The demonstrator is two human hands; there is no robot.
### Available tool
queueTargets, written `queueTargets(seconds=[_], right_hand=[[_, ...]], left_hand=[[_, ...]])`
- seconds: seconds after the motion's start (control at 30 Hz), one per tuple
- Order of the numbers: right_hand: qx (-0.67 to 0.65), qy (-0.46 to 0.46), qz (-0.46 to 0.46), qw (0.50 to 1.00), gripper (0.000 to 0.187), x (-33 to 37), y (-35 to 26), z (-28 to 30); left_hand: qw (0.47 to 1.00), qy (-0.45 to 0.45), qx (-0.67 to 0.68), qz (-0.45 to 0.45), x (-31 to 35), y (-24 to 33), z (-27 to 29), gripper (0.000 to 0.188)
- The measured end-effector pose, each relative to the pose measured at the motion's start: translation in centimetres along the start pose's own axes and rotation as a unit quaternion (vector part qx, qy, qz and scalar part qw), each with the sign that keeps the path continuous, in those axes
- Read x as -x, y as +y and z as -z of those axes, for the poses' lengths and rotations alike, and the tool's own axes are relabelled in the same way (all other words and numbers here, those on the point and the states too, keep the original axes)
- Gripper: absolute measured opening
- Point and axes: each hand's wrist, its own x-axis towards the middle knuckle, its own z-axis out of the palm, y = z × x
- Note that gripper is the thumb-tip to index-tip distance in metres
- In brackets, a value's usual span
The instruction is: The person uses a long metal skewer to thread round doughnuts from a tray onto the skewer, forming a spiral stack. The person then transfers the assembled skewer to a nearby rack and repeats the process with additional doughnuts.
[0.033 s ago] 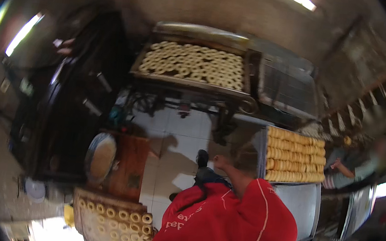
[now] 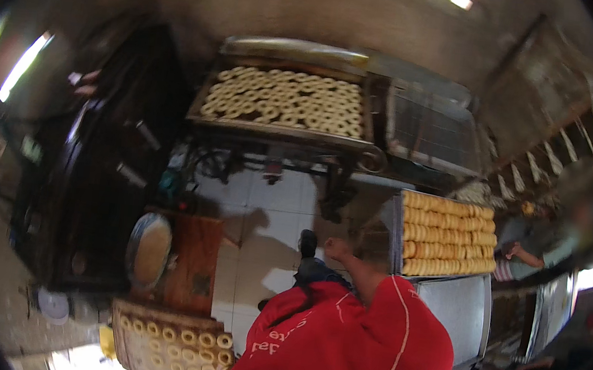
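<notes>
My right hand (image 2: 338, 249) is curled into a fist with nothing visible in it. It is held out in front of my red-sleeved arm (image 2: 367, 337), just left of a metal rack (image 2: 443, 301). That rack carries stacked rows of golden ring-shaped breads (image 2: 448, 237). A dark shoe (image 2: 307, 242) shows on the white tiled floor right beside the fist. My left hand is not visible.
A long tray of pale dough rings (image 2: 283, 104) rests on a machine at the back. Another tray of rings (image 2: 171, 345) lies at the lower left, by a round metal pan (image 2: 147, 249) and a wooden board (image 2: 193, 261). A dark oven (image 2: 94, 185) fills the left, with someone's fingertips (image 2: 85, 82) at its edge. A person (image 2: 542, 254) stands at the far right.
</notes>
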Motion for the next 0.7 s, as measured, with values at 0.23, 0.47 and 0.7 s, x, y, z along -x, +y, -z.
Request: queueTargets(seconds=[0.23,0.47,0.7], right_hand=[[-0.132,0.41,-0.076,0.899,0.014,-5.4,0.8,17.6],[-0.185,0.498,-0.029,0.846,0.015,-16.0,2.8,29.6],[-0.091,0.058,0.052,0.993,0.022,-12.6,4.8,13.5]], left_hand=[[0.937,0.013,-0.316,0.15,-2.1,-7.2,-13.1,0.048],[0.871,0.097,-0.444,0.186,-1.7,-6.9,-16.2,0.043],[0.308,-0.118,-0.916,-0.23,-7.4,-7.0,-21.5,0.038]])
